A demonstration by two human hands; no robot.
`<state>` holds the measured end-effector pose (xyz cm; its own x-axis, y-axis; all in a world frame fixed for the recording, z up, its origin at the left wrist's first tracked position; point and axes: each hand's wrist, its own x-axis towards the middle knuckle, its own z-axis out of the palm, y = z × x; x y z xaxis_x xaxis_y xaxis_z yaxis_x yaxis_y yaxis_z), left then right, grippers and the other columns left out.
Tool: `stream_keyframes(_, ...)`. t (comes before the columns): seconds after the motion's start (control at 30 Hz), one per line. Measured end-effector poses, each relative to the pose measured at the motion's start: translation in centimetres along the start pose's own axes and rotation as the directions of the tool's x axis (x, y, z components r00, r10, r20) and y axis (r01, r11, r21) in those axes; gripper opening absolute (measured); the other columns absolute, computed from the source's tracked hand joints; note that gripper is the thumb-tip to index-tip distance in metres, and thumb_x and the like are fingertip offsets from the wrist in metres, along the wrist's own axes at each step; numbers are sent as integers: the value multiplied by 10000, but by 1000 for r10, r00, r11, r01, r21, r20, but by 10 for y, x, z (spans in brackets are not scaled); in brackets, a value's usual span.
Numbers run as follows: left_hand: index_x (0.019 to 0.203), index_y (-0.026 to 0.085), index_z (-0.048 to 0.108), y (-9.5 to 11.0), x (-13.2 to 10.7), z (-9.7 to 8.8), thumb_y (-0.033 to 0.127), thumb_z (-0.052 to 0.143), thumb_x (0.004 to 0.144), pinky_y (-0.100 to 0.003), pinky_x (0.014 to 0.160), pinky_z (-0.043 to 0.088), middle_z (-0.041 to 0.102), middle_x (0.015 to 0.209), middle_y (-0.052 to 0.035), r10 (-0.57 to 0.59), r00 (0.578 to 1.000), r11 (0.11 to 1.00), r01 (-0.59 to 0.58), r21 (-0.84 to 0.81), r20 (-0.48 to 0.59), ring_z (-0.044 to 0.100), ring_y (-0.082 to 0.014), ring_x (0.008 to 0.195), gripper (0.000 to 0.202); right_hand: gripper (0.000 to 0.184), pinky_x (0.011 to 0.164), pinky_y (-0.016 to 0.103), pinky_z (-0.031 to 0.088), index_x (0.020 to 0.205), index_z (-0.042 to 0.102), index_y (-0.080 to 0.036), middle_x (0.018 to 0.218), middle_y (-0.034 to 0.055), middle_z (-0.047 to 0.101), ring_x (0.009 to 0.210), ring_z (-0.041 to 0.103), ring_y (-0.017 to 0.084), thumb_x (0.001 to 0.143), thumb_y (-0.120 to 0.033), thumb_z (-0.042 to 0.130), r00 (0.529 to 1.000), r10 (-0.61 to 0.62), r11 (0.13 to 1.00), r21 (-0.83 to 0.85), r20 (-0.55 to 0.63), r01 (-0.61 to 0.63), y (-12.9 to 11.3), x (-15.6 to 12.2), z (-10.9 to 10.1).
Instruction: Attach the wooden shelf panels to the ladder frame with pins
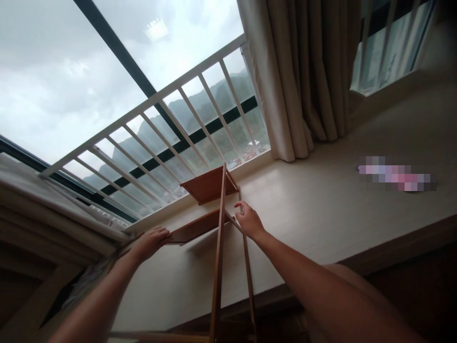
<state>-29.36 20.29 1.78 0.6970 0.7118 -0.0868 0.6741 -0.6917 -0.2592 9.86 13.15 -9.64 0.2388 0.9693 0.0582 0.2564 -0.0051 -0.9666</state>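
Two bare hands attend a reddish-brown wooden rack point(219, 247): the left hand point(152, 242) holds a flat shelf board's point(200, 226) end; the right hand point(249, 220) curls beside a slim post point(247, 267), grip unclear. Behind lie a pale, smooth ledge point(303, 205) and white slatted railing point(200, 70).

Reddish-brown rack point(220, 238), beige curtain point(296, 81), white railing point(178, 84), dark-green window frame point(118, 46)

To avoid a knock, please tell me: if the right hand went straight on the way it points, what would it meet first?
Probably the long wooden upright to the left of the right hand in the picture; depth is unclear.
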Motion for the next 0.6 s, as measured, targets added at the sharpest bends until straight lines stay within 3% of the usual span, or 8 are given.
stream_keyframes(0.1, 776, 210, 605, 4, 2, -2, 490, 421, 992, -291, 760, 414, 634, 824, -40, -36, 999, 999, 36, 34, 23, 578, -201, 858, 399, 437, 745, 269, 434, 1248, 647, -249, 917, 31, 712, 774, 613, 165, 839, -178, 509, 991, -70, 998, 10, 110, 69, 8, 20, 0)
stream_keyframes(0.2, 785, 222, 629, 7, 8, -6, 492, 446, 977, -285, 766, 418, 642, 829, -37, -67, 997, 997, 66, 29, 38, 578, -195, 863, 379, 417, 819, 266, 462, 1189, 703, -241, 1051, 38, 736, 906, 647, 178, 803, -163, 569, 968, -112, 994, 26, 225, 109, 13, 26, 6)
stream_keyframes(0.33, 829, 231, 669, 7, 20, -11, 488, 466, 961, -295, 787, 428, 657, 865, -47, -132, 990, 990, 129, 49, 46, 594, -207, 893, 352, 273, 771, 252, 474, 983, 757, -202, 938, 27, 757, 879, 670, 187, 742, -175, 632, 933, -137, 990, 31, 332, 135, 10, 26, 16)
stream_keyframes(0.43, 838, 226, 679, 4, 30, -12, 477, 466, 957, -314, 805, 436, 671, 908, -60, -175, 983, 981, 170, 92, 53, 608, -226, 913, 350, 251, 752, 263, 467, 972, 740, -188, 938, 44, 753, 859, 676, 194, 751, -286, 670, 936, -135, 990, 12, 324, 139, 5, 23, 19)
stream_keyframes(0.6, 895, 240, 704, -1, 40, -12, 459, 468, 957, -318, 835, 440, 688, 924, -58, -135, 985, 989, 129, 67, 108, 615, -234, 930, 328, 541, 799, 299, 471, 1243, 614, -226, 1127, 66, 723, 991, 672, 224, 759, -451, 704, 970, -95, 995, -20, 222, 102, 2, 20, 18)
